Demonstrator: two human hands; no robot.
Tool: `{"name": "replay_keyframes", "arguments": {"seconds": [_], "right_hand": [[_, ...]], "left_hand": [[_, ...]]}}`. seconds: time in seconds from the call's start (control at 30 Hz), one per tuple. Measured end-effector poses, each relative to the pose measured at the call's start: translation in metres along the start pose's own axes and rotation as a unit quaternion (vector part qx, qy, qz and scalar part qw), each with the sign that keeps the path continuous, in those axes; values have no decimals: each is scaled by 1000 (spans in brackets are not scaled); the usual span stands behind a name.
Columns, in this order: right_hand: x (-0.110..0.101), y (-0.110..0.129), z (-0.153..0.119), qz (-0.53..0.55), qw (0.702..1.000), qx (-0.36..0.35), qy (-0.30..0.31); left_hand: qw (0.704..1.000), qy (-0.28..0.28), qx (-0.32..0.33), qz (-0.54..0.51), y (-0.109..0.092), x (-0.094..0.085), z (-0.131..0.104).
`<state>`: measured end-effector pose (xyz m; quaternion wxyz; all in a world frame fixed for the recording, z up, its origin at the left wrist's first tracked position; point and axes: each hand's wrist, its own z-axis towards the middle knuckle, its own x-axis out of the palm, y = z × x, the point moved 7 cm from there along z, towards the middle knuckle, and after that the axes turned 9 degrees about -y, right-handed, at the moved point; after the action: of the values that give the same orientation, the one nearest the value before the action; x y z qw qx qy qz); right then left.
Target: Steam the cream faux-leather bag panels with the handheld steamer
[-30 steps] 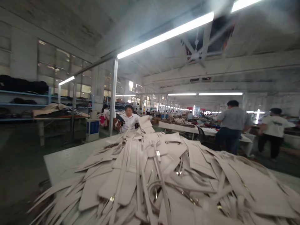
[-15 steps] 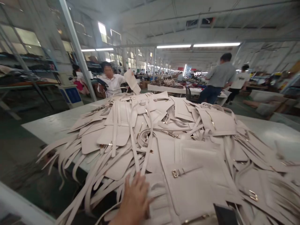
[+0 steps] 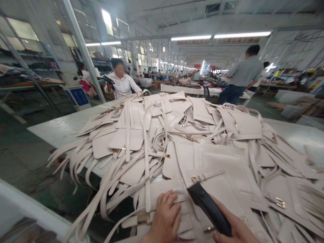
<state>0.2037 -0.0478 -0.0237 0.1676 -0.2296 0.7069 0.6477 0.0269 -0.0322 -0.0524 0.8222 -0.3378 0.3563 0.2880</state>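
My left hand [image 3: 165, 216] lies on a beige leather bag piece [image 3: 186, 233] with strap-like strips, its fingers slightly bent and resting on top; the thumb is hidden. At the lower right, my right hand [image 3: 235, 227] is closed around a black handheld tool [image 3: 209, 206] shaped like a hair clipper. The tool's front end points up and left, over a beige flap with a gold buckle [image 3: 194, 179]. Just left of my left hand, a strap end [image 3: 148, 202] hangs down. Whether the tool touches the leather, I cannot tell.
A large heap of beige bag pieces [image 3: 222, 158] with straps and gold buckles covers much of the white table [image 3: 45, 130]. Loose straps [image 3: 76, 162] hang over its left edge. A person in white [image 3: 124, 84] sits across the table; another in grey [image 3: 243, 74] stands beyond.
My left hand has moved right and down onto the bag piece. My right hand has come into view with the black tool. The person opposite has lowered the beige piece they held up.
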Motion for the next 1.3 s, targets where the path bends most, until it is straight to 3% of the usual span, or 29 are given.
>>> {"name": "replay_keyframes", "arguments": {"seconds": [0.07, 0.17, 0.27, 0.4, 0.67, 0.9, 0.97, 1.1, 1.2, 1.3], "right_hand": [[16, 21, 16, 16, 996, 27, 80], [31, 31, 33, 42, 984, 108, 138], [36, 25, 54, 61, 982, 132, 123], [42, 19, 78, 36, 991, 102, 84], [33, 28, 67, -44, 983, 113, 138], [61, 53, 100, -18, 996, 22, 89], [50, 53, 97, 8, 998, 19, 61], [4, 44, 65, 39, 998, 50, 7], [-21, 21, 26, 35, 991, 130, -16], [-25, -13, -21, 40, 980, 193, -20]], "left_hand": [[999, -35, -2, -17, 0, -3, 1], [997, -67, 6, -28, 4, -7, 0], [996, -82, 18, -34, 5, -8, -2], [994, -97, 20, -42, 4, -9, -2], [992, -113, 47, -19, 10, -1, -9], [989, -99, 15, -105, 3, -9, -3], [989, -85, -18, -116, 4, -11, -1], [987, -55, -76, -129, 17, -7, 7], [987, -57, -114, -96, 36, -6, 20], [990, -29, -136, -26, 52, -1, 34]]}}
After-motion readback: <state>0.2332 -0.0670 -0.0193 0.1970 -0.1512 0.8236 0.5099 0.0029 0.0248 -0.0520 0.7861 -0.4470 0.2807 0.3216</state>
